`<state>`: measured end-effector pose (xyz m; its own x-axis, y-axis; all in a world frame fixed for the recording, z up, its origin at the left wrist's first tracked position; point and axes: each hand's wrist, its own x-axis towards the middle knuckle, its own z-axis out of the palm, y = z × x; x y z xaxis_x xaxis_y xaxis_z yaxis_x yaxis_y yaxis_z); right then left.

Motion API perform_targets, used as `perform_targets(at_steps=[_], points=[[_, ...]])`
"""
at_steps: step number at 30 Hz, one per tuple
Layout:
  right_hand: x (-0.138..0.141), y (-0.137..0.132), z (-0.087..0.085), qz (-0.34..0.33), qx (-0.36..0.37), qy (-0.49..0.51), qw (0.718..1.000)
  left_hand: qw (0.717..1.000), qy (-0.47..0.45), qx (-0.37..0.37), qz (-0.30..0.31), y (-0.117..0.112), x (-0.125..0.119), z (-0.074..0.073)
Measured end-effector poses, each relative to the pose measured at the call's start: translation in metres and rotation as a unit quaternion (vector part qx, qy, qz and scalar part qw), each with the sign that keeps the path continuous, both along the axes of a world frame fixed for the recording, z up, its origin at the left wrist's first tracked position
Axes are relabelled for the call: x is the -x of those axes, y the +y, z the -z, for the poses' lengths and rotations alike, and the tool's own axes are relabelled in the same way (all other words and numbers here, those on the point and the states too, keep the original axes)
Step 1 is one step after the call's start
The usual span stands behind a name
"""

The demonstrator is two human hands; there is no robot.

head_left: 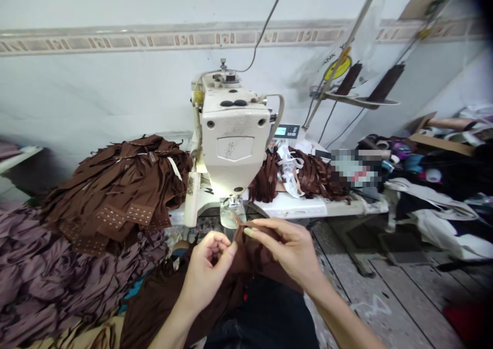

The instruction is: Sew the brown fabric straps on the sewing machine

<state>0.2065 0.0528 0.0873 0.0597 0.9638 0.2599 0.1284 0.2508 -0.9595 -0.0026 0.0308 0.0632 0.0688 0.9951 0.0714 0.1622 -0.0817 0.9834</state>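
Observation:
Just in front of the sewing machine [231, 128], both my hands pinch a piece of brown fabric [242, 259] that hangs down over my lap. My left hand [210, 267] is closed, with thumb and fingertips on the fabric's edge. My right hand [288, 246] grips the upper edge between thumb and fingers, a little higher and to the right. A thin brown end sticks up from the fabric toward the needle plate [232, 213]. The fabric's edge is apart from the presser foot [233, 201].
A large pile of brown garment pieces [131, 174] lies left of the machine, above mauve fabric [69, 272]. Brown straps [316, 174] and white strips [288, 167] lie on the right of the table. Dark thread cones [387, 82] stand on a rack at the right.

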Motion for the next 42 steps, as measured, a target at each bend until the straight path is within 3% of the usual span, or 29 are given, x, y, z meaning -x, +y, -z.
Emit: perform_targets(at_steps=[4,8,12,16,19,21,24,26,30,37,42], points=[[-0.013,0.009,-0.007,-0.048,0.011,-0.002,0.999,0.995,0.065,-0.016,0.07,-0.016,-0.001,0.002],[-0.008,0.026,0.001,-0.089,0.083,0.023,0.992,0.991,0.027,0.059,0.118,-0.009,-0.004,0.003],[0.002,0.047,0.009,-0.058,0.078,0.019,0.995,0.995,-0.024,0.061,0.073,0.003,-0.007,-0.002],[0.008,0.068,0.014,-0.04,0.04,0.012,0.998,0.991,0.112,-0.067,-0.016,0.008,-0.003,-0.006],[0.01,0.083,0.017,-0.03,0.005,-0.008,1.0,0.94,0.225,-0.245,-0.076,0.008,0.002,-0.006],[0.01,0.092,0.018,-0.032,-0.015,-0.022,0.999,0.891,0.291,-0.342,-0.061,0.007,0.002,-0.005],[0.011,0.103,0.02,-0.05,-0.036,-0.045,0.997,0.835,0.38,-0.397,-0.015,0.006,-0.002,-0.001],[0.011,0.108,0.02,-0.056,-0.043,-0.057,0.996,0.82,0.407,-0.402,-0.021,0.006,-0.006,0.003],[0.014,0.117,0.017,-0.054,-0.05,-0.075,0.994,0.816,0.422,-0.391,-0.061,0.009,-0.015,0.009],[0.018,0.128,0.015,-0.036,-0.046,-0.08,0.995,0.826,0.433,-0.354,-0.067,0.016,-0.023,0.009],[0.017,0.122,0.026,-0.032,-0.01,-0.031,0.999,0.857,0.378,-0.349,-0.039,0.009,-0.016,0.007]])
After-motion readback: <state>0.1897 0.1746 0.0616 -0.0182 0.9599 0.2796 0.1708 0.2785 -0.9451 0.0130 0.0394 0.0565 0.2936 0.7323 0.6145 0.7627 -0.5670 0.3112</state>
